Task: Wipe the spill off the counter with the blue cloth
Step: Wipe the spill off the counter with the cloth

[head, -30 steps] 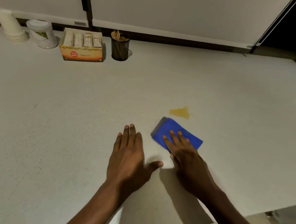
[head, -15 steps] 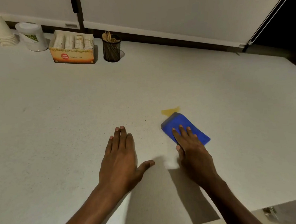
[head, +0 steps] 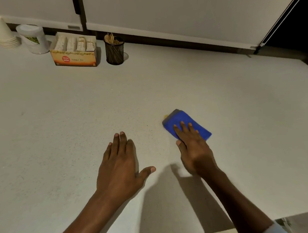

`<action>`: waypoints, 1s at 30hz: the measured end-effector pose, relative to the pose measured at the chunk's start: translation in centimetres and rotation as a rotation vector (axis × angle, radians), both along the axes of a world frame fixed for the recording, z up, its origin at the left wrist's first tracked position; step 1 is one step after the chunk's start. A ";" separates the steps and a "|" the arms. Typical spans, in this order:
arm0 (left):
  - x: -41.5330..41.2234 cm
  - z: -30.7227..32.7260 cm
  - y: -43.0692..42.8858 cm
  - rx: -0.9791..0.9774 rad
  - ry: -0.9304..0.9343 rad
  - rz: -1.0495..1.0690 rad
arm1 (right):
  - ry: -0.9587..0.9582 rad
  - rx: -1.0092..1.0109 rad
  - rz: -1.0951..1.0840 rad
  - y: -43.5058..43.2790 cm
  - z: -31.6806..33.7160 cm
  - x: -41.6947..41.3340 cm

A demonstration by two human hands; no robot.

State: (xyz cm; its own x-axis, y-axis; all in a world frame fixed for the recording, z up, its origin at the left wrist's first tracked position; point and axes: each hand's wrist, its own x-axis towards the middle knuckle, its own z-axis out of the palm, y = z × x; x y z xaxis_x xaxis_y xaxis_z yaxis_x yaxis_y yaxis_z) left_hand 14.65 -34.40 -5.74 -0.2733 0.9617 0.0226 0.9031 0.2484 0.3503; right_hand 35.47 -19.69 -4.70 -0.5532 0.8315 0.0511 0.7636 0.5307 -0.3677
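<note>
The folded blue cloth (head: 183,121) lies flat on the pale speckled counter (head: 77,112), right of centre. My right hand (head: 193,146) presses down on its near half with the fingers spread flat. The cloth covers almost all of the yellow spill (head: 165,116); only a small sliver shows at its far left corner. My left hand (head: 120,163) rests palm down on the bare counter to the left of the cloth, fingers together, thumb out, holding nothing.
At the back left stand a stack of paper cups (head: 2,33), a white lidded tub (head: 33,39), an open orange tea box (head: 74,50) and a black mesh holder of sticks (head: 114,50). A white wall panel runs behind. The counter's near edge is at bottom right.
My right hand has slid the blue cloth forward over the yellow spill, which was fully visible a second ago. My left hand has stayed flat on the counter.
</note>
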 end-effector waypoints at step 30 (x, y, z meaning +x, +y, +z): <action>0.4 -0.2 -1.4 0.061 -0.058 0.104 | 0.004 -0.005 0.147 -1.5 -0.1 -2.3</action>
State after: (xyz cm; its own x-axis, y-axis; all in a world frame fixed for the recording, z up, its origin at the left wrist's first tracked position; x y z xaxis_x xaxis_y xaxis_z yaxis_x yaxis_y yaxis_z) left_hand 15.08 -35.76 -5.94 -0.3737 0.9255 0.0612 0.8514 0.3161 0.4185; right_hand 33.17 -21.14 -4.77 -0.6691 0.7415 0.0496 0.6763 0.6351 -0.3732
